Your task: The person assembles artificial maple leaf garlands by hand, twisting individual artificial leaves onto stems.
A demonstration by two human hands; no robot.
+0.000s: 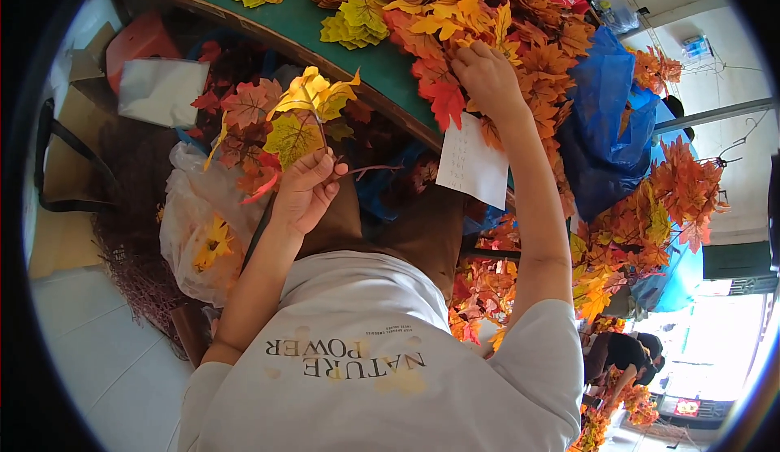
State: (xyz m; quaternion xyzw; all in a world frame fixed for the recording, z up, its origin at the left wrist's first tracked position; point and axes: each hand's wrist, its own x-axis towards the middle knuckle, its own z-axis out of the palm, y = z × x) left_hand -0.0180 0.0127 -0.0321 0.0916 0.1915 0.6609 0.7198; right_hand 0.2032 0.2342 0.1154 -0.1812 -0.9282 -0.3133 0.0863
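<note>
My left hand pinches the thin brown stem of an artificial maple branch, held upright over my lap. Yellow and yellow-green leaves sit at its top, and a bare twig juts out to the right of my fingers. Across the table, my right hand has its fingers curled down onto an orange artificial maple leaf in a large heap of them. The fingertips are partly hidden among the leaves. Red leaves lie just left of that hand, and yellow-green leaves are stacked farther left.
The green tabletop ends in a wooden edge close to me. A handwritten paper hangs over it. Clear plastic bag, dark twigs and red stool stand left; a blue bag bulges right. Other people work around.
</note>
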